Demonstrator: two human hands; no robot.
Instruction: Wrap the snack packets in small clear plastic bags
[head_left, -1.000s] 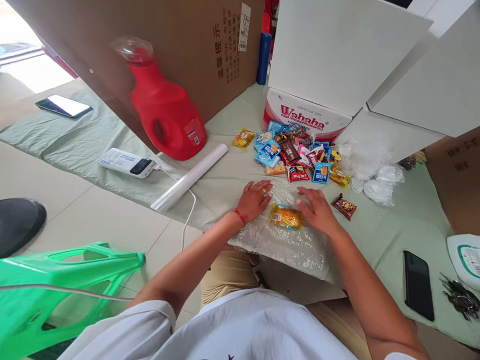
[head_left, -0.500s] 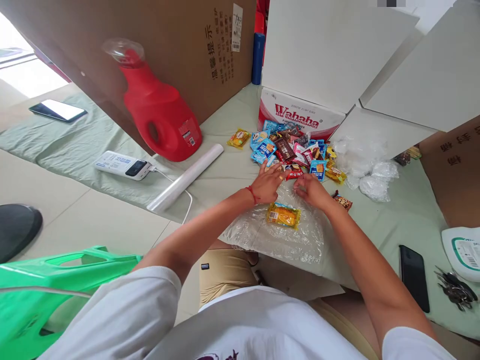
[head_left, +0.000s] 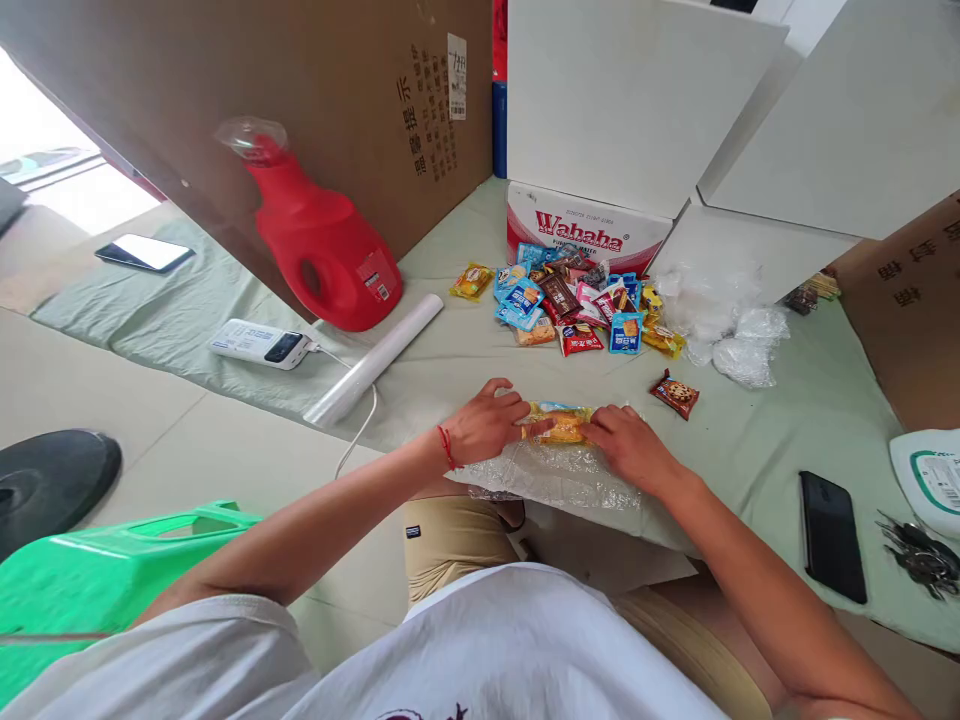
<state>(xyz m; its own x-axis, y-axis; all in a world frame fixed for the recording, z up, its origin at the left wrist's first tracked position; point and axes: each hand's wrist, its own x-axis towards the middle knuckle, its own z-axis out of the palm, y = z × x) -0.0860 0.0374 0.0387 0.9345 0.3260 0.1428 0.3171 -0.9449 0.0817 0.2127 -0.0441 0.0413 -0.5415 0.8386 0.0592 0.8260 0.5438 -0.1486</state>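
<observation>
A yellow snack pack (head_left: 564, 428) lies on a sheet of clear cling film (head_left: 551, 472) at the front of the cloth-covered surface. Film appears folded over the pack's far edge. My left hand (head_left: 487, 425) grips the left end of pack and film, its index finger laid across the top. At the right end, my right hand (head_left: 631, 446) has bent fingers pressed onto the film and pack. Beyond both hands lies a pile of wrapped snacks (head_left: 564, 297) in blue, red, brown and pink. A brown cookie pack (head_left: 675, 393) sits apart, right of the pile.
A cling film roll (head_left: 375, 362), white power bank (head_left: 259, 344) and red jug (head_left: 326, 250) stand left. Crumpled film bundles (head_left: 739, 335) lie right of the pile. A black phone (head_left: 832, 537) and keys (head_left: 924, 555) rest at right. White boxes (head_left: 630, 110) close off the back.
Both hands have come back from the pile's near edge to the ends of the yellow pack. The film's far part has been drawn toward me over the pack.
</observation>
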